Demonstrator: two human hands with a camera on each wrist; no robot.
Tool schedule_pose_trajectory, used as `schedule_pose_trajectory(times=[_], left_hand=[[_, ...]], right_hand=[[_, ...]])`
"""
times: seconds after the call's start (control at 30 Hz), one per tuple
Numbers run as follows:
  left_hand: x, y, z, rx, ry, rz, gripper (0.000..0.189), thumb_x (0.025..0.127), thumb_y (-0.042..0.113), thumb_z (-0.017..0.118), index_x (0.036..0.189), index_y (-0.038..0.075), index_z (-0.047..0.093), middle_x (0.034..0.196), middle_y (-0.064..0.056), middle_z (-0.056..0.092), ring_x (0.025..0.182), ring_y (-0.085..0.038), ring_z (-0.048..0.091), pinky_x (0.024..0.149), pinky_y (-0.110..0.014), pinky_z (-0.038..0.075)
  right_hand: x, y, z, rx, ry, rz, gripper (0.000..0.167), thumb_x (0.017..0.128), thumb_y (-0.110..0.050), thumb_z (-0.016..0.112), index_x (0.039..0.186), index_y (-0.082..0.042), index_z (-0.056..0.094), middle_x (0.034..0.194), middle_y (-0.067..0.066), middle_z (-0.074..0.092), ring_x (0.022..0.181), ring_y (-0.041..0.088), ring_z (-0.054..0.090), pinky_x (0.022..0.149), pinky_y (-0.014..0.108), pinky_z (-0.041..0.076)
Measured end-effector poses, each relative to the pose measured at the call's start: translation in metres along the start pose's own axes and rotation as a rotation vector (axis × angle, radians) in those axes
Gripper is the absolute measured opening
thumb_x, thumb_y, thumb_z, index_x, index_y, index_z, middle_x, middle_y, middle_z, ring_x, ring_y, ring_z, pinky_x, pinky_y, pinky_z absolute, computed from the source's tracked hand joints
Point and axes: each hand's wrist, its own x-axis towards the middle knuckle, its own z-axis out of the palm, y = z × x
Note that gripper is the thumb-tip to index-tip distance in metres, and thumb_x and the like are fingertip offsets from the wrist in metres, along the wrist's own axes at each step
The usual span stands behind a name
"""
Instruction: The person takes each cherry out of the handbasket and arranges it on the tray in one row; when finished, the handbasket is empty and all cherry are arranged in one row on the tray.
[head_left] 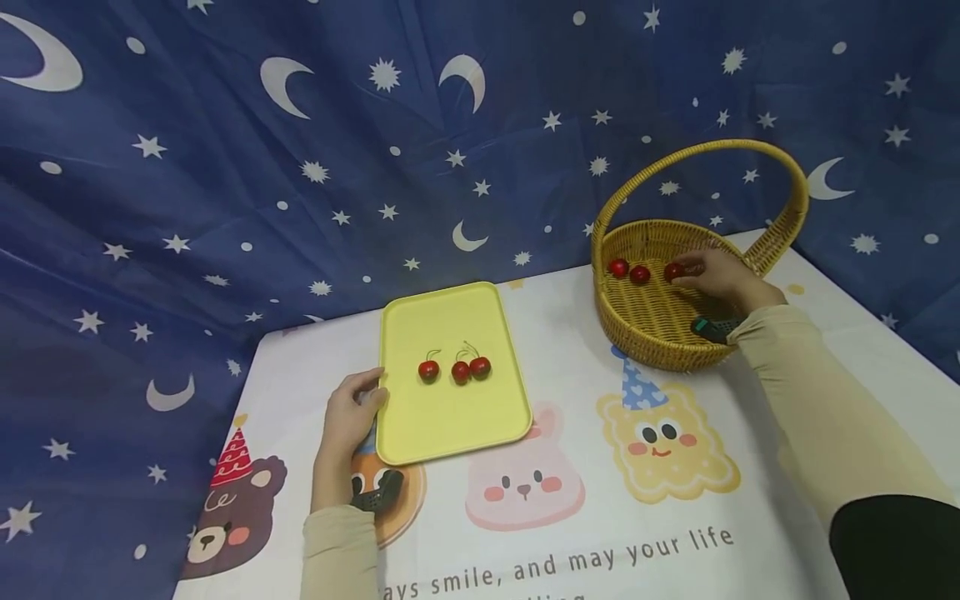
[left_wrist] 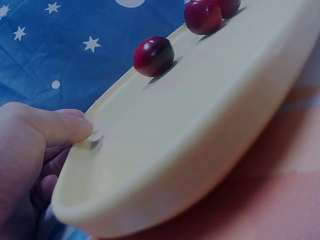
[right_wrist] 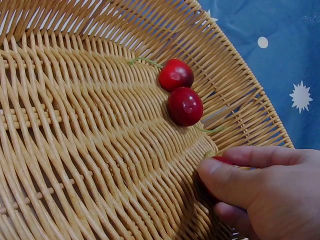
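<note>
My left hand point(head_left: 348, 421) holds the left edge of a yellow tray point(head_left: 442, 425). In the left wrist view its thumb point(left_wrist: 75, 128) lies over the rim with fingers curled below. Three red cherries with stems lie on the tray: one cherry point(head_left: 428, 371) by itself and a pair point(head_left: 480, 367) side by side. Inside a wicker basket point(head_left: 656, 329) at the right, my right hand point(head_left: 723, 277) pinches a cherry point(head_left: 672, 272), mostly covered by thumb and fingers in the right wrist view. Two more cherries point(right_wrist: 185, 106) touch each other on the basket floor.
The basket's tall arched handle point(head_left: 705, 147) rises over my right hand. A white tablecloth point(head_left: 570, 492) with cartoon prints covers the table. Behind it hangs a dark blue cloth point(head_left: 420, 125) with moons and stars. Each wrist carries a small black device point(head_left: 378, 493).
</note>
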Motion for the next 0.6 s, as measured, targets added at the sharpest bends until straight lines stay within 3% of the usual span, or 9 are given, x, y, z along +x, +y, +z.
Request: schedule_pose_trajectory(times=[0.23, 0.33, 0.47, 0.6], left_hand=[[0.001, 0.0, 0.003, 0.003, 0.003, -0.007, 0.04, 0.093, 0.022, 0.057, 0.133, 0.017, 0.055, 0.127, -0.01, 0.055, 0.122, -0.028, 0.047, 0.104, -0.045, 0.037], [0.0, -0.001, 0.005, 0.006, 0.001, -0.014, 0.04, 0.093, 0.021, 0.058, 0.132, 0.017, 0.056, 0.127, -0.009, 0.056, 0.123, -0.027, 0.048, 0.105, -0.045, 0.037], [0.0, -0.001, 0.007, 0.004, 0.003, -0.005, 0.039, 0.093, 0.02, 0.059, 0.132, 0.017, 0.056, 0.128, -0.009, 0.056, 0.125, -0.027, 0.047, 0.108, -0.046, 0.035], [0.002, 0.003, 0.007, -0.008, 0.005, 0.002, 0.039, 0.092, 0.022, 0.06, 0.131, 0.018, 0.057, 0.128, -0.008, 0.056, 0.124, -0.026, 0.048, 0.109, -0.044, 0.034]], right_hand=[[-0.002, 0.003, 0.004, -0.038, 0.004, -0.007, 0.042, 0.089, -0.018, 0.065, 0.123, 0.005, 0.057, 0.121, 0.03, 0.057, 0.111, 0.045, 0.053, 0.094, 0.058, 0.041], [-0.008, -0.001, 0.003, 0.025, -0.008, 0.011, 0.042, 0.09, -0.021, 0.064, 0.123, 0.004, 0.057, 0.123, 0.029, 0.057, 0.113, 0.043, 0.052, 0.096, 0.057, 0.039], [-0.024, -0.015, -0.007, 0.092, -0.011, 0.028, 0.046, 0.09, -0.03, 0.064, 0.123, 0.001, 0.057, 0.123, 0.026, 0.057, 0.113, 0.038, 0.051, 0.095, 0.054, 0.04], [-0.051, -0.043, -0.02, 0.09, -0.004, -0.014, 0.051, 0.088, -0.041, 0.064, 0.121, -0.002, 0.059, 0.123, 0.02, 0.057, 0.112, 0.033, 0.052, 0.091, 0.048, 0.043]])
